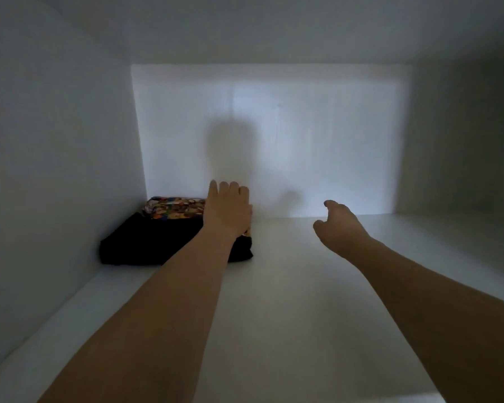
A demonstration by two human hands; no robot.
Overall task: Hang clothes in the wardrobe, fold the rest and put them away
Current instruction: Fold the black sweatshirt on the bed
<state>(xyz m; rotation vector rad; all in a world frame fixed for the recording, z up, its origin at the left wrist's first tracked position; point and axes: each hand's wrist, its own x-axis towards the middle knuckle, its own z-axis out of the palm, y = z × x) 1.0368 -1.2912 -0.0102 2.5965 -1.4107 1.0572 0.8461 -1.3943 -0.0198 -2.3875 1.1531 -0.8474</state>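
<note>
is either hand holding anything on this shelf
Neither grips anything. The left hand rests flat on the folded black and multicoloured patterned clothes; the right hand hangs loosely curled.

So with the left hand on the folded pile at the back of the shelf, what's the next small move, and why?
Probably draw both hands back out. The left hand lies flat on the patterned garment, which already sits on the black garment in the left rear corner of the shelf. The right hand hangs loosely curled and holds nothing, so the pile looks placed.

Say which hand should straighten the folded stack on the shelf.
Left. The left hand already rests on the folded stack in the shelf's left corner; the right hand hovers apart, holding nothing.
</note>
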